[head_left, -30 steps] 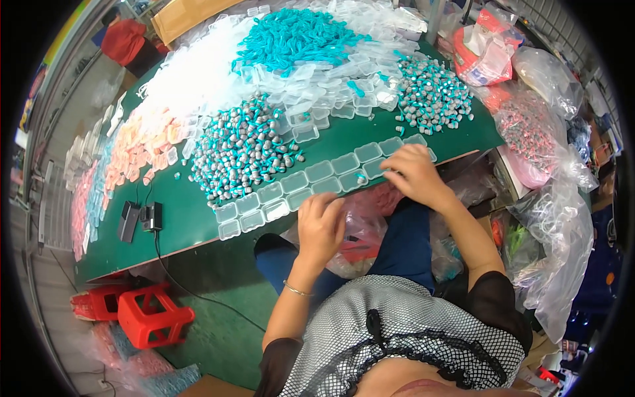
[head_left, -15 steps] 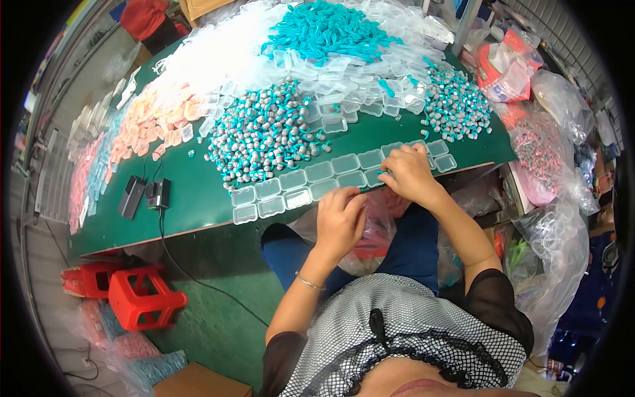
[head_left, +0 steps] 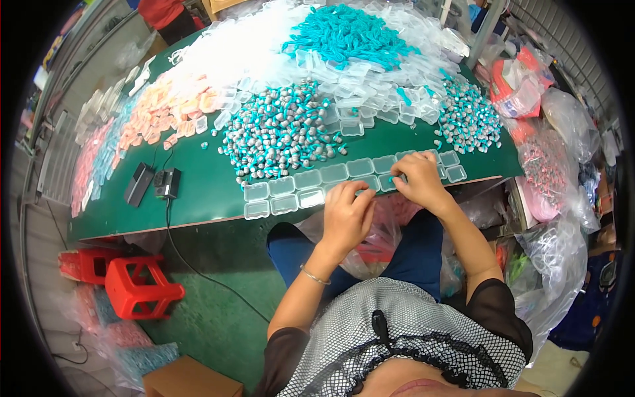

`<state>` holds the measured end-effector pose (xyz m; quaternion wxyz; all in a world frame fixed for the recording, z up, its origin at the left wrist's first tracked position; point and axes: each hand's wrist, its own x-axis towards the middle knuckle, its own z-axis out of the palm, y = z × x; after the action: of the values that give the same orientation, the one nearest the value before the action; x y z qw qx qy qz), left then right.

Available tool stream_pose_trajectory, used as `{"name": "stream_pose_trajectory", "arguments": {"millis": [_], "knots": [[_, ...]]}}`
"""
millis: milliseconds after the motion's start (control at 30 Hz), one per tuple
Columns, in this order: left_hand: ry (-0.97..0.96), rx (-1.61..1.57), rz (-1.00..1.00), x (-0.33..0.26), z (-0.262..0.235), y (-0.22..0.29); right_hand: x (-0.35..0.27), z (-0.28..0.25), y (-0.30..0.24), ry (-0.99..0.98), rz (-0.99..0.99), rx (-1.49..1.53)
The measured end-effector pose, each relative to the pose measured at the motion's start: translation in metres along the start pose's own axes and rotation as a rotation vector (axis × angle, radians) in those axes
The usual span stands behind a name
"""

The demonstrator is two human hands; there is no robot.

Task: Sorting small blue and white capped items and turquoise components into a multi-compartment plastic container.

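Two rows of small clear plastic boxes (head_left: 309, 197) lie along the near edge of the green table, their insides open to view. Curled over the front row, my left hand (head_left: 348, 215) has its fingers closed, and whatever they hold is hidden. My right hand (head_left: 421, 183) is a little further right over the rows, thumb and fingers pinched by a small teal piece (head_left: 391, 180). Behind the boxes, left of centre, spreads a heap of small grey-and-teal plugs (head_left: 274, 132). A smaller heap of similar teal-and-white pieces (head_left: 468, 119) is at the right.
Clear box pieces (head_left: 357, 83) pile up at the back under a teal heap (head_left: 350, 36). Peach pieces (head_left: 165, 112) and a black device (head_left: 167, 183) with a cable are on the table's left. Red stools (head_left: 139, 288) stand on the floor; plastic bags (head_left: 546, 165) crowd the right.
The whole view has shifted, so the table and boxes appear slightly further right. Both hands stay over the box rows in nearly the same pose.
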<state>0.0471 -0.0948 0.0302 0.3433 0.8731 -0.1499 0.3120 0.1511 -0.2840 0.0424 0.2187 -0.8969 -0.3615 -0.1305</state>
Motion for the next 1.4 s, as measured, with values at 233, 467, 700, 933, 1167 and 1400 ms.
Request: {"name": "stream_pose_trajectory", "arguments": {"millis": [233,467,700,933,1167,1400], "knots": [[0.051,-0.007,-0.025,-0.002,-0.013,-0.013,0.031,0.003,0.003,0.018,0.100,0.193],[0.066,0.084,-0.038,0.019,-0.026,-0.036,0.110,0.066,-0.026,0.138,-0.327,-0.006],[0.065,0.120,-0.088,0.009,-0.049,-0.052,0.124,0.051,0.026,0.346,-0.310,-0.101],[0.043,0.049,-0.046,0.057,-0.045,-0.071,0.129,0.000,0.117,0.043,0.376,-0.213],[-0.045,-0.005,-0.044,0.094,-0.033,-0.076,0.175,-0.001,0.159,0.444,0.193,0.218],[-0.113,-0.057,-0.051,0.072,-0.029,-0.055,0.270,0.021,0.149,0.147,0.217,0.001]]}}
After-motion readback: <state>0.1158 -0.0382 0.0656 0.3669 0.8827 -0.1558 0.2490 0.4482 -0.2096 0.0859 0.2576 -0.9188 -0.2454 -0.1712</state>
